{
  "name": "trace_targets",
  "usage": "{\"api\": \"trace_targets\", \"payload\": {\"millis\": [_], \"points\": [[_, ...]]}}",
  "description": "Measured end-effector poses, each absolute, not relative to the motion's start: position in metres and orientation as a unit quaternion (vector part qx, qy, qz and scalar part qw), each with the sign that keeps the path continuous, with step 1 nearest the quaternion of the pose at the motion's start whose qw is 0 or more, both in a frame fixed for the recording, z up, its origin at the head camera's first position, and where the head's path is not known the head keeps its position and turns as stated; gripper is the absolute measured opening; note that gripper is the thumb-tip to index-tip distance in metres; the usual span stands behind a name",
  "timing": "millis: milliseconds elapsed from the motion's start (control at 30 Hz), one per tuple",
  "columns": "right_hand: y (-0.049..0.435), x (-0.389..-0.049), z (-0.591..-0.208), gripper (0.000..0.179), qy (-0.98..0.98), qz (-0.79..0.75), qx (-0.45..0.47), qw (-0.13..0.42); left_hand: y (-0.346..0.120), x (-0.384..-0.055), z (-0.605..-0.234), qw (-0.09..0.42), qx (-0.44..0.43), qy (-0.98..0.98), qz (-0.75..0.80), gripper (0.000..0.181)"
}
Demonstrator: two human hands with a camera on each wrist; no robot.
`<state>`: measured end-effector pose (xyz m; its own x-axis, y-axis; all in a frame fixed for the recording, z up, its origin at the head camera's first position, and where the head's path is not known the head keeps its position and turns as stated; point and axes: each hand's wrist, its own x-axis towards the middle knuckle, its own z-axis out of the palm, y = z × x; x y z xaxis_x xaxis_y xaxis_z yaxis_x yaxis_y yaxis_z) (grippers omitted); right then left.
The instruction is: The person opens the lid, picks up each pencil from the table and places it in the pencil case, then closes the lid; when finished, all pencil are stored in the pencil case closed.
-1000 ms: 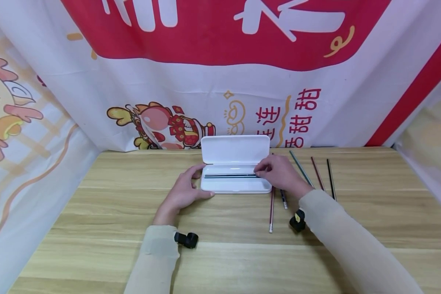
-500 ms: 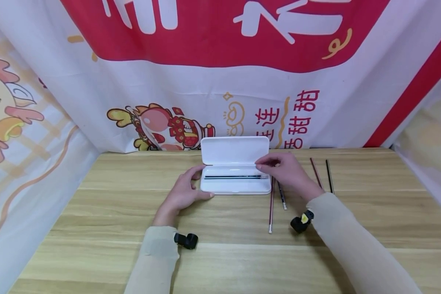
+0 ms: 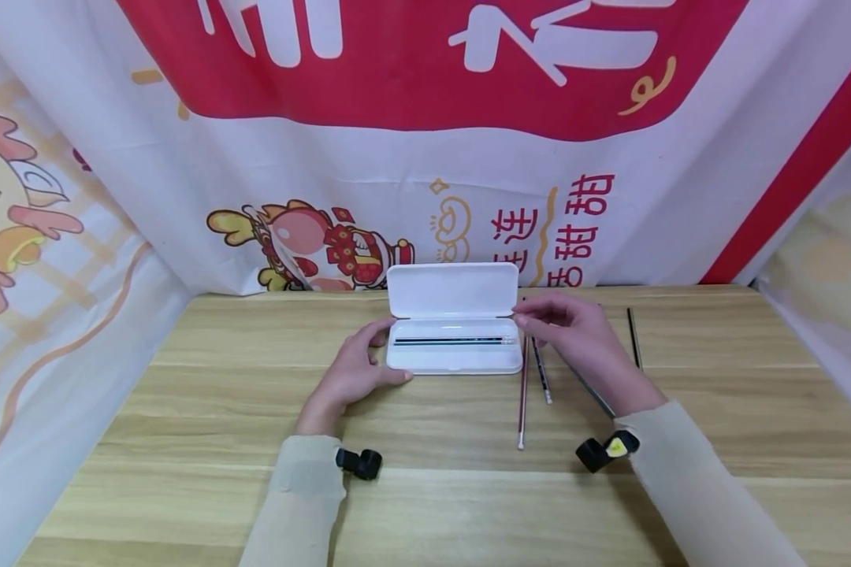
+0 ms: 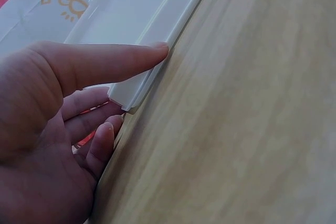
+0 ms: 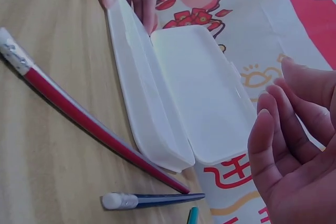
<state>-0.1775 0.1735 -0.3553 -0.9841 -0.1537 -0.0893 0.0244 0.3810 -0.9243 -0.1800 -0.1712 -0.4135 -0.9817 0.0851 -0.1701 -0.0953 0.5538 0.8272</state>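
A white pencil case (image 3: 454, 362) lies with its lid (image 3: 454, 290) raised at the back. Dark pencils (image 3: 447, 341) lie lengthwise in it, their eraser ends to the right. My left hand (image 3: 351, 366) grips the case's left end, thumb (image 4: 126, 61) along the front edge and fingers behind. Just off the right end, my right hand (image 3: 574, 335) hovers with loosely bent fingers and nothing in them. Under or beside it are a red pencil (image 3: 522, 405), a dark blue pencil (image 3: 542, 374) and a teal pencil (image 3: 596, 394), partly covered by the hand.
A black pencil (image 3: 634, 339) lies farther right on the wooden table (image 3: 454, 512). Directly behind the case hangs a printed white and red cloth (image 3: 326, 157). In the right wrist view, the red pencil (image 5: 94, 121) points toward the case's near corner.
My right hand has drawn away from the case to the right, uncovering the eraser ends of the pencils inside. It now covers the loose red pencil farther right. The left hand stays put.
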Motion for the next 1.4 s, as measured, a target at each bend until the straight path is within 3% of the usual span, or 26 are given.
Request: {"api": "trace_targets", "payload": {"millis": [733,1167,1400], "points": [[0.248,-0.13,-0.386,0.057,0.841,-0.53,0.053,0.096,-0.171,-0.18,-0.412,0.09,0.003,0.878,0.47,0.093],[0.311,-0.121,-0.402,0.048,0.856,-0.498,0.062,0.121,-0.171,-0.18,-0.411,0.089,-0.003,0.878,0.47,0.092],[0.323,-0.12,-0.403,0.048,0.857,-0.484,0.062,0.163,-0.171,-0.179,-0.41,0.089,-0.002,0.877,0.472,0.091]]}}
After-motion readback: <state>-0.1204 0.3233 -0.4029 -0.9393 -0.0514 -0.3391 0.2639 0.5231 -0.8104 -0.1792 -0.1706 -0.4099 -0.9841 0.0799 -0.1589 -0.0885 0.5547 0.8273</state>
